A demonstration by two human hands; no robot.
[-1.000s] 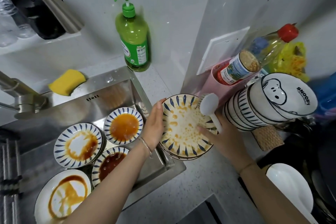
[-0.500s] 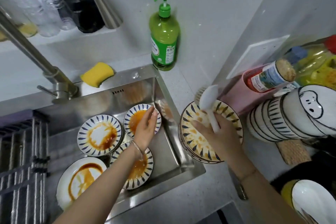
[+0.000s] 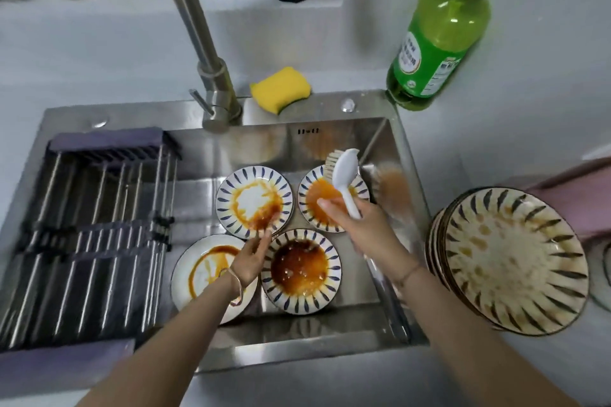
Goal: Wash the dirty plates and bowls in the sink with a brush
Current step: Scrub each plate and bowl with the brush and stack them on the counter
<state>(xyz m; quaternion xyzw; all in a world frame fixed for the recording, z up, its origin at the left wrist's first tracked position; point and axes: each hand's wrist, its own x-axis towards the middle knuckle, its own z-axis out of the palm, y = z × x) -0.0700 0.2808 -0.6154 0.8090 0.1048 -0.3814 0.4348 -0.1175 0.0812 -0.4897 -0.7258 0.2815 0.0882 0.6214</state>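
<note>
Several sauce-stained dishes lie in the steel sink [image 3: 330, 334]: a blue-striped plate [image 3: 253, 198] at the back, a striped bowl [image 3: 317, 205] to its right, a striped bowl [image 3: 301, 271] full of dark sauce in front, and a white plate [image 3: 201, 274] at the front left. My right hand [image 3: 363, 228] grips the white brush [image 3: 344, 182] by its handle, bristles above the back right bowl. My left hand [image 3: 253, 254] reaches over the dishes, fingertips at the near rim of the back plate. Whether it holds the rim is unclear.
A stack of stained striped plates [image 3: 515, 261] stands on the counter right of the sink. A roll-up drying rack [image 3: 89, 231] covers the sink's left part. The faucet [image 3: 211, 76], a yellow sponge [image 3: 281, 89] and a green soap bottle [image 3: 436, 36] line the back.
My right hand carried the brush from the counter stack to above the sink's back right bowl. My left hand moved off that bowl toward the back plate's rim. My view swung left.
</note>
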